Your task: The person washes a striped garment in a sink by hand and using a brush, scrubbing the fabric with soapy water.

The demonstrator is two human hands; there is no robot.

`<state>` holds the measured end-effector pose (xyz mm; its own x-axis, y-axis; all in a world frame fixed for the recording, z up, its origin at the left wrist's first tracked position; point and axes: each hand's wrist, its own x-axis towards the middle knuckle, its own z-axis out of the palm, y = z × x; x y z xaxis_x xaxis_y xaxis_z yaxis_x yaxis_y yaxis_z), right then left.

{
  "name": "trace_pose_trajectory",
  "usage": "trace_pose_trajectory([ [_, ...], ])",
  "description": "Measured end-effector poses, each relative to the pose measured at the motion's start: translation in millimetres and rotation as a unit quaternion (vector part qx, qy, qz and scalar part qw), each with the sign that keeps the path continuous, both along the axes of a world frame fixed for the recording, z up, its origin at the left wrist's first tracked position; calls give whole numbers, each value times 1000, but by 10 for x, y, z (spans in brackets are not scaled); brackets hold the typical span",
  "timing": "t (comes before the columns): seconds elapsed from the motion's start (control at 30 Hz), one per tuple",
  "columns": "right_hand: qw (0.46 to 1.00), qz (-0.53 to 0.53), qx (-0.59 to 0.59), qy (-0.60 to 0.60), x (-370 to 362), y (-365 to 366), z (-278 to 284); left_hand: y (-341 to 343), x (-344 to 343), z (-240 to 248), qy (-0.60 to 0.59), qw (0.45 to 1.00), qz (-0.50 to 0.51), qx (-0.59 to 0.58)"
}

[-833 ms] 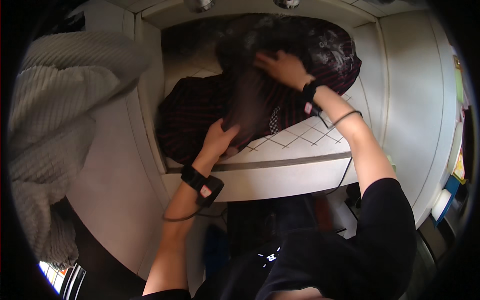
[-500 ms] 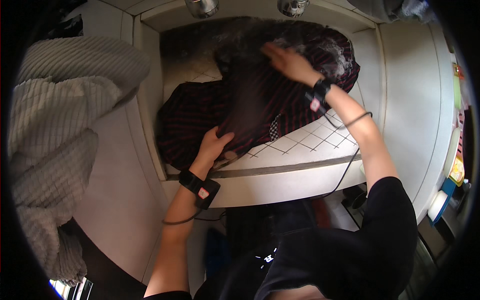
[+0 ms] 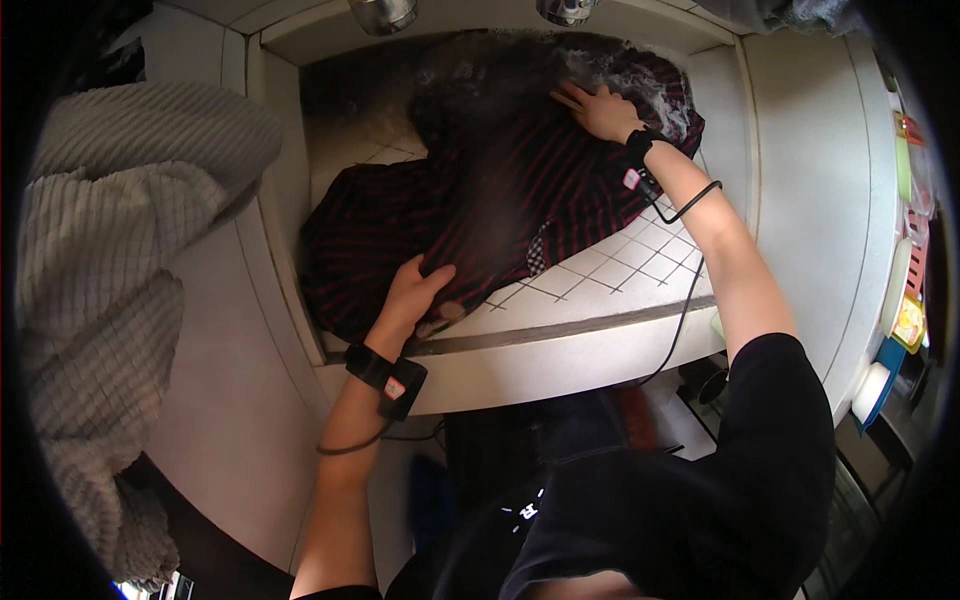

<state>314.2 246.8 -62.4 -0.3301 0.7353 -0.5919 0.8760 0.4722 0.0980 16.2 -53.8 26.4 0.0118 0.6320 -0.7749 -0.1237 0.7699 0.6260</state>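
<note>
A wet dark garment with red stripes [image 3: 480, 210] lies bunched across a white tiled basin [image 3: 590, 280]. White foam [image 3: 665, 105] clings to its upper right part. My left hand [image 3: 413, 297] is closed on the garment's near left edge, thumb on top and some fingers hidden by cloth. Over at the far right of the cloth, my right hand [image 3: 607, 115] rests near the foam, with a couple of fingers stretched out and the others bent. A small checkered patch [image 3: 538, 248] shows on the garment between the two hands.
Two metal taps [image 3: 568, 10] jut over the basin's far rim. Grey ribbed cloth [image 3: 120, 260] hangs over the left ledge. Dark water [image 3: 350, 90] stands in the far left corner. A black cable [image 3: 690, 310] runs from my right wrist over the front rim.
My right hand has shifted a little right and away from me across the garment, toward the foam. The left hand keeps its hold. The whole view has slid slightly.
</note>
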Motion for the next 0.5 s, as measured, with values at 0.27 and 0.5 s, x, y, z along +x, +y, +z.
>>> trace_pose_trajectory([
  [0.27, 865, 281, -168, 380, -1049, -1245, 469, 0, -6, -17, 1, 1000, -19, 3],
  [0.5, 991, 120, 55, 30, -271, -126, -160, -18, -28, 23, -32, 999, -24, 14],
])
